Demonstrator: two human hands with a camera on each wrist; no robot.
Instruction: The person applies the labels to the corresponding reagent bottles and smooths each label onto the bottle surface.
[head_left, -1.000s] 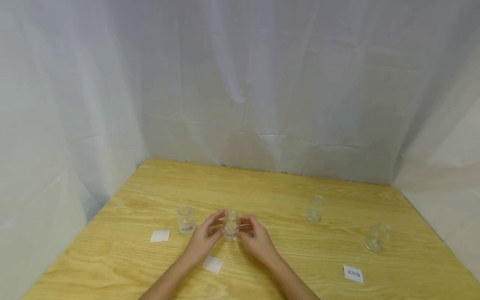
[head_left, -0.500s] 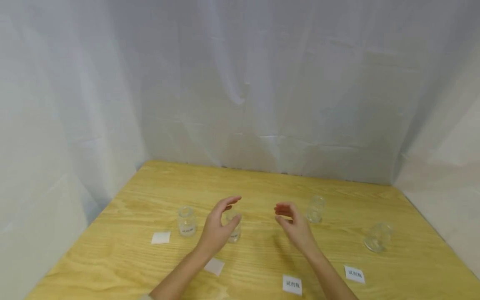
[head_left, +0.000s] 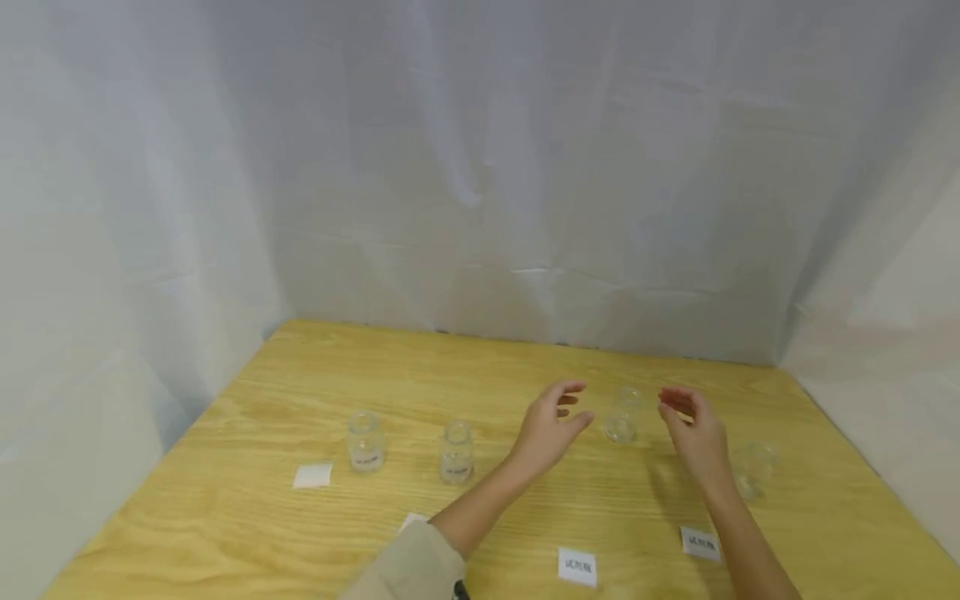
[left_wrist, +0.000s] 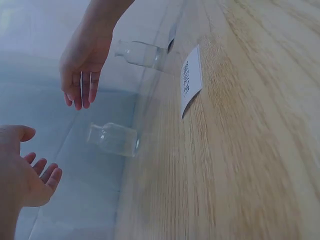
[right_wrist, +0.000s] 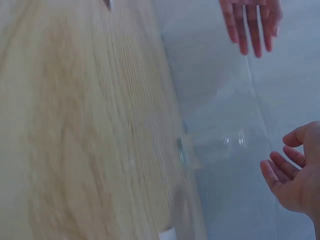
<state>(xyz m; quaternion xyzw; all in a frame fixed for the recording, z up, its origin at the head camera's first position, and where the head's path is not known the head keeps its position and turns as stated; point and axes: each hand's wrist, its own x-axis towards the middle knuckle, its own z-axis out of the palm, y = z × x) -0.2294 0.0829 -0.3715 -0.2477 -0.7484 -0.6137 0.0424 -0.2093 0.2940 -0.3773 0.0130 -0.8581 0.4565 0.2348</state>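
In the head view a clear glass bottle (head_left: 621, 423) stands upright on the wooden table between my two hands. My left hand (head_left: 550, 429) is to its left, fingers loosely bent, thumb apart, holding nothing. On its other side my right hand (head_left: 697, 437) hovers, also holding nothing. Both wrist views show a gap between the hands and this glass bottle (left_wrist: 116, 139). Farther right another glass bottle (head_left: 753, 468) stands partly behind my right wrist. Two more glass bottles with dark lettering, a left one (head_left: 365, 446) and a middle one (head_left: 457, 457), stand left of my left arm.
White cards with dark lettering lie near the front: one card (head_left: 577, 567) at centre and another (head_left: 701, 543) beside my right forearm. A plain white card (head_left: 312, 476) lies at left; another (head_left: 414, 521) is partly covered by my left sleeve. White sheeting (head_left: 525, 208) surrounds the table (head_left: 300, 533).
Both hands have let go of the middle lettered bottle, which stays standing on the table. They have moved right, apart from each other, to either side of the back right bottle.
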